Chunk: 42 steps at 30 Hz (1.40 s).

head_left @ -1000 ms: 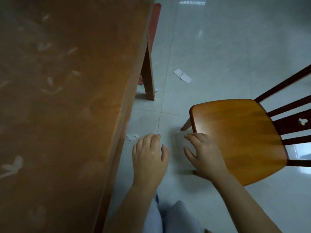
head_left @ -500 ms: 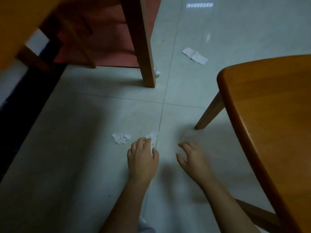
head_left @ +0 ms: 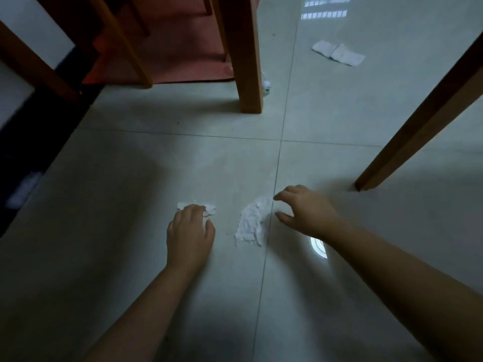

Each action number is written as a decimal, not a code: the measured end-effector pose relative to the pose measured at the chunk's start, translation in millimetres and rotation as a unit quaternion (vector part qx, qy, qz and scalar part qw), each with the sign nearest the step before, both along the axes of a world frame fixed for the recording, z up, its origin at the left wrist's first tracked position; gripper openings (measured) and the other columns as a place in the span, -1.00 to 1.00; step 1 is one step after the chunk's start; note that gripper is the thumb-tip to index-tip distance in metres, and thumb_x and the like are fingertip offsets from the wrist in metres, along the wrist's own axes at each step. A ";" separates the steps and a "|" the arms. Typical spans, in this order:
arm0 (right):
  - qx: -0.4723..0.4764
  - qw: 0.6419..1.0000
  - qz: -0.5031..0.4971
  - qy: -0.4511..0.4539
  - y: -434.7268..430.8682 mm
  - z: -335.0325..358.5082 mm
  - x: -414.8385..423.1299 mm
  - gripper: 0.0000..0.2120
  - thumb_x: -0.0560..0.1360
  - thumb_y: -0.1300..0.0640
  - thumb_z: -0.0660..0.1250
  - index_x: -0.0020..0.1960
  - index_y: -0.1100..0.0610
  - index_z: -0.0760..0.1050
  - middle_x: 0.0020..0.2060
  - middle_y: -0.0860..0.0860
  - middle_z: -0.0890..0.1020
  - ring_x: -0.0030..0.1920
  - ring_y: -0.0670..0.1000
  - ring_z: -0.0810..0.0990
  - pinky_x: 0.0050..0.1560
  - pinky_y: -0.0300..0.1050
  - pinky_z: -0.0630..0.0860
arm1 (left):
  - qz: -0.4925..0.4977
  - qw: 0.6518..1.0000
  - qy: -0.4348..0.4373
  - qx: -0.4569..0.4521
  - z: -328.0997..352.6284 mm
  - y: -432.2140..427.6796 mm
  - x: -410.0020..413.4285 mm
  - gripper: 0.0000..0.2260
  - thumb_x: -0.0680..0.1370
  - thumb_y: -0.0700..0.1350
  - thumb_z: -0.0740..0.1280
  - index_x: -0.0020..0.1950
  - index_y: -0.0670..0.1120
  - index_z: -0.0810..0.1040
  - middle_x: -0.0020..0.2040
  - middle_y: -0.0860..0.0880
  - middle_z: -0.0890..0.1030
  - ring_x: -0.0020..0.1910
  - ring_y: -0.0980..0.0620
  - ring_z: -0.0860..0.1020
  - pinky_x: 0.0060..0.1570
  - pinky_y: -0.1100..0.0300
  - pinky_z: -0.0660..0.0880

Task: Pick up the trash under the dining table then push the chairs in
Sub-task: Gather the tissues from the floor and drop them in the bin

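Trash on pale floor tiles [head_left: 130, 257] under table: small torn tissue scrap [head_left: 210, 209] partly beneath L hand [head_left: 189, 236], bigger crumpled tissue [head_left: 251, 223] just beside R hand [head_left: 308, 212]. L fingers bent down w/ tips on scrap, thumb out to side, no pinch visible, nothing lifted. R hand spread & hooked, fingertips at tissue's right edge, thumb near its lower side, holds nothing.

Step in hand, prob.: grab both pieces at once. Best to rake thin paper into a bunch first, since flat bits likely cling to smooth tile, then close thumb against fingers on each. Check scrap comes up whole; looks torn into bits.

Around: table leg [head_left: 247, 61] ahead, small white wrapper w/ green mark [head_left: 266, 87] tucked just behind its foot, easy to miss. Folded white tissue [head_left: 338, 54] farther out, well apart from both hands. Slanted chair leg [head_left: 418, 121] at right, near R arm, could snag elbow on next reach. Red mat [head_left: 177, 48] & more wooden legs [head_left: 117, 43] at far left. Dim down there; pale paper on pale tile hard to spot.
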State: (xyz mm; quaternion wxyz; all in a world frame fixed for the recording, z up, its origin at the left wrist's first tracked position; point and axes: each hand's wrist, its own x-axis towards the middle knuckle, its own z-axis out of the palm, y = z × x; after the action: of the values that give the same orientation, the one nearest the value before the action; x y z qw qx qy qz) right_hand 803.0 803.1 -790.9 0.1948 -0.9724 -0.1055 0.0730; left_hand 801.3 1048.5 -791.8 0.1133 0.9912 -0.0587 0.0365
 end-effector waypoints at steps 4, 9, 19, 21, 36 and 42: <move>0.041 0.999 -0.021 0.015 27.1 -27.4 -1.4 -0.65 0.49 0.01 0.26 0.25 0.05 0.44 0.18 0.00 0.53 0.20 0.04 0.43 0.06 -0.14 0.37 | 0.006 1.000 0.009 -0.006 -26.3 13.1 10.7 -0.74 0.37 -0.26 0.41 0.04 -0.23 0.54 0.04 -0.23 0.60 -0.01 -0.29 0.53 0.00 -0.08 0.46; 0.094 0.992 -0.064 0.059 42.7 -49.4 -6.8 -0.67 0.48 0.03 0.28 0.22 0.05 0.47 0.14 0.00 0.55 0.17 0.04 0.45 0.06 -0.11 0.41 | 0.038 0.997 0.044 -0.047 -52.0 19.0 29.2 -0.70 0.48 -0.22 0.32 0.21 -0.20 0.49 0.23 -0.19 0.51 0.21 -0.22 0.41 0.17 -0.04 0.32; 0.090 0.991 -0.063 0.078 43.0 -61.4 -17.9 -0.67 0.48 0.02 0.28 0.23 0.07 0.47 0.14 0.02 0.55 0.15 0.04 0.47 0.08 -0.11 0.42 | 0.097 0.980 0.150 -0.089 -93.9 23.5 36.1 -0.65 0.55 -0.08 0.25 0.34 -0.04 0.41 0.36 -0.10 0.35 0.31 -0.12 0.28 0.21 0.06 0.30; 0.081 0.993 -0.040 0.071 39.7 -61.2 -22.8 -0.68 0.49 0.05 0.27 0.22 0.09 0.48 0.13 0.01 0.56 0.15 0.04 0.47 0.03 -0.16 0.38 | 0.100 0.981 0.134 -0.102 -97.4 20.8 26.9 -0.70 0.55 -0.11 0.27 0.27 -0.08 0.49 0.28 -0.12 0.40 0.23 -0.12 0.34 0.15 0.07 0.35; 0.064 0.997 0.044 0.029 65.9 -77.8 -15.9 -0.66 0.44 0.10 0.33 0.21 0.14 0.48 0.16 0.09 0.53 0.13 0.16 0.48 0.00 0.02 0.47 | 0.143 0.948 0.110 -0.262 -63.8 37.0 -35.7 -0.90 0.45 -0.32 0.36 -0.16 -0.13 0.55 -0.12 -0.06 0.52 -0.24 0.16 0.47 -0.29 0.57 0.30; -0.003 0.997 0.040 0.067 58.7 -86.8 -14.8 -0.61 0.46 -0.02 0.32 0.24 0.10 0.45 0.13 0.07 0.47 0.12 0.11 0.41 -0.03 -0.05 0.44 | 0.127 0.941 0.070 -0.305 -43.1 39.1 -63.4 -0.76 0.41 -0.37 0.38 -0.23 -0.02 0.51 -0.17 0.05 0.53 -0.20 0.29 0.49 -0.23 0.55 0.35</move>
State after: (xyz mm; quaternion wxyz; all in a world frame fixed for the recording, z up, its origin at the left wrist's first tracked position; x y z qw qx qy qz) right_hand 788.2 861.8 -877.7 0.1958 -0.9608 -0.1312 0.1462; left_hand 737.9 1087.5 -834.9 0.4082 0.9085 0.0897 -0.0027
